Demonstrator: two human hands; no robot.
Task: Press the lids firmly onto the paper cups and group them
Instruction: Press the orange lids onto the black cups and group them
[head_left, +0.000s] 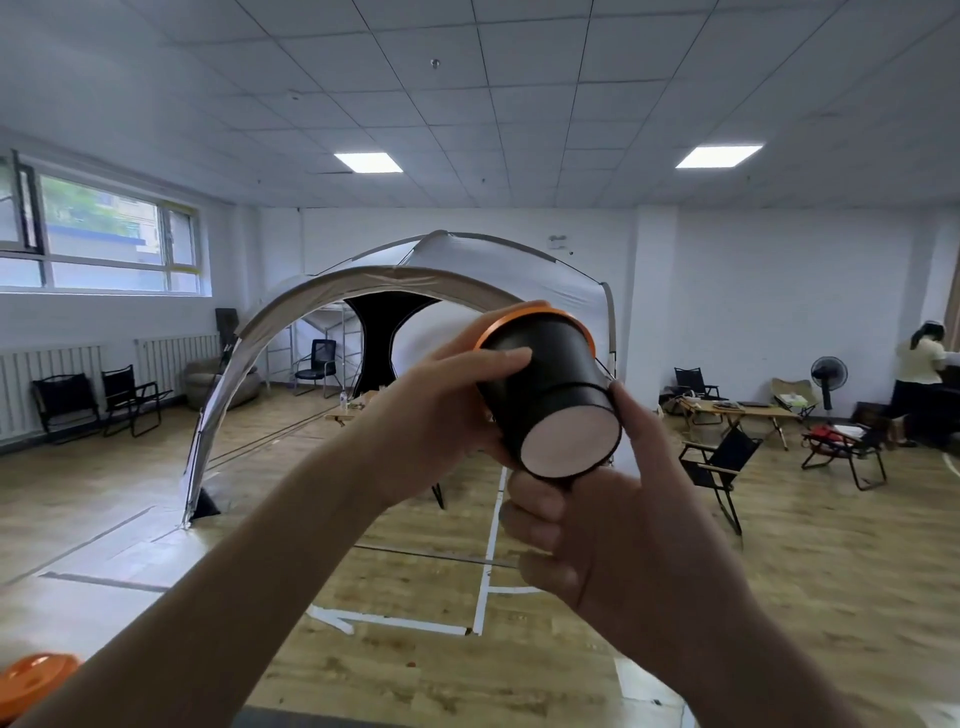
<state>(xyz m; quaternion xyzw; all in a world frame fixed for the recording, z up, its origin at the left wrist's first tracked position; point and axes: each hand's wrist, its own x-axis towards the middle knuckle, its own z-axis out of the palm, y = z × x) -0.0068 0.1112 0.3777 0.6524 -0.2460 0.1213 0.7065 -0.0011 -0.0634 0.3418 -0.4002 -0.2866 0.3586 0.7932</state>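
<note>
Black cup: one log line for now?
black paper cup tilted, base toward camera | orange lid on | left hand grips side | right hand grips base

No lettering, label, brand, number or sign can be read anywhere from here. The black cup (545, 384) shows a plain dark wall and a plain pale base, and the orange lid (524, 318) on it carries no print that I can make out. The things on the low surface (737, 413) by the far wall are too small and blurred to read.
</note>
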